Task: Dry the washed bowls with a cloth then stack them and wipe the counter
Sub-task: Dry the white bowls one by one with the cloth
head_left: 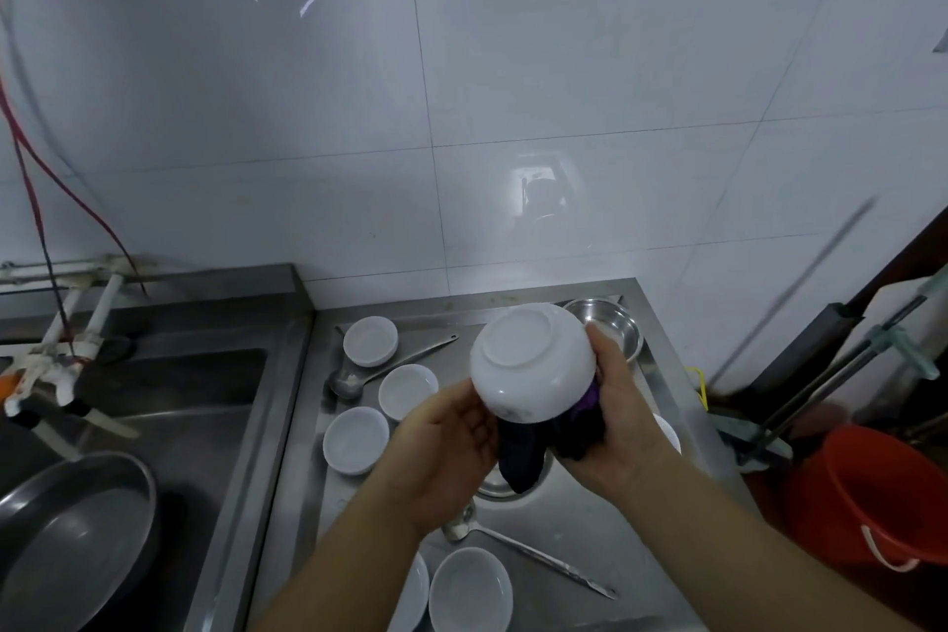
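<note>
Small white dishes point(470, 589) nearest, ladle point(533, 554), perhaps steel bowl point(610, 326) behind raised bowl point(531, 364)

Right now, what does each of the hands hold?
Left hand: holds the white bowl from below.
Right hand: grips the dark cloth against the bowl.

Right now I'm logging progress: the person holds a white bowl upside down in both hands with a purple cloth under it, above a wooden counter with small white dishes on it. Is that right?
Not quite: the head view shows the counter is stainless steel, not wooden. The rest holds: the left hand and right hand hold the white bowl upside down with the purple cloth under it, above small white dishes.
</note>
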The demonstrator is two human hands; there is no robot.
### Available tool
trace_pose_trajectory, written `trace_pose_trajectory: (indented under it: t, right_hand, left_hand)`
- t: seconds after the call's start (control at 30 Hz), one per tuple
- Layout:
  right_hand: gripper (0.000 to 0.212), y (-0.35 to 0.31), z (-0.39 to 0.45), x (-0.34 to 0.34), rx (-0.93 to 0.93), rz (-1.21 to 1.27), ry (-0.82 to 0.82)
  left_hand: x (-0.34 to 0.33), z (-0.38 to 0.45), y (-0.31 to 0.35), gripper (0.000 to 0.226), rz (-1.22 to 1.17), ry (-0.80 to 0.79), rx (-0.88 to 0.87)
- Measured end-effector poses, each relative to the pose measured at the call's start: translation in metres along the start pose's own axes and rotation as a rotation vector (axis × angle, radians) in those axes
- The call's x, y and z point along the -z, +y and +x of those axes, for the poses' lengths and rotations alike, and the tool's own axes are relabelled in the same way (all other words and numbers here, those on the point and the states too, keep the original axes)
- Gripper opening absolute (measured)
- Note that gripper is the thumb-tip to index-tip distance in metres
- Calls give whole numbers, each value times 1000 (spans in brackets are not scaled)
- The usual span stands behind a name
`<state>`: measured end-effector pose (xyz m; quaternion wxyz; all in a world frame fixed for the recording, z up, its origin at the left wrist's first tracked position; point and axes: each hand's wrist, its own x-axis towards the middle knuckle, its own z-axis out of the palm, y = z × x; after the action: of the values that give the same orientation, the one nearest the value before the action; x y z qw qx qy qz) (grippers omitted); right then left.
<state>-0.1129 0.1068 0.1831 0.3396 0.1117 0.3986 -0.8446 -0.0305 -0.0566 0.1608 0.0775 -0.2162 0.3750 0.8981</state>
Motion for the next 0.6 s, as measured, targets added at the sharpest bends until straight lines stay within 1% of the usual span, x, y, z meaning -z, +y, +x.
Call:
trace_pose_trajectory:
  t: [0.13,0.2,0.3,0.33,0.37,0.4,0.43,0.5,0.57,0.6]
  right_hand:
    - [61,4,0,1,-13,-35,34]
    - [63,8,3,2,-30,-94,100]
    - [56,17,8,13,-72,-230,247]
    - [53,19,10,17,-71,-257,295]
    - [51,19,11,20,-48,-269,333]
    - [47,17,13,22,-1,-277,356]
    - [42,13,13,22,71,-294,363]
    - [33,4,13,16,269,-373,340]
    - [37,-5,8,5,493,-477,264]
    - [38,-7,5,-2,614,-542,196]
  left_hand:
    - [3,2,11,39,-18,-12,-59]
    - [3,4,23,38,-42,-6,-87]
    - [5,7,37,48,-89,-22,-135]
    - [5,7,41,44,-75,-37,-148]
    - [5,7,43,34,-44,-41,-158]
    - [5,7,44,23,-8,-30,-171]
    - [5,6,44,16,35,-3,-186]
    - [4,4,43,16,127,40,-204]
    - [1,2,38,16,230,44,-202]
    - [-3,1,36,14,272,37,-200]
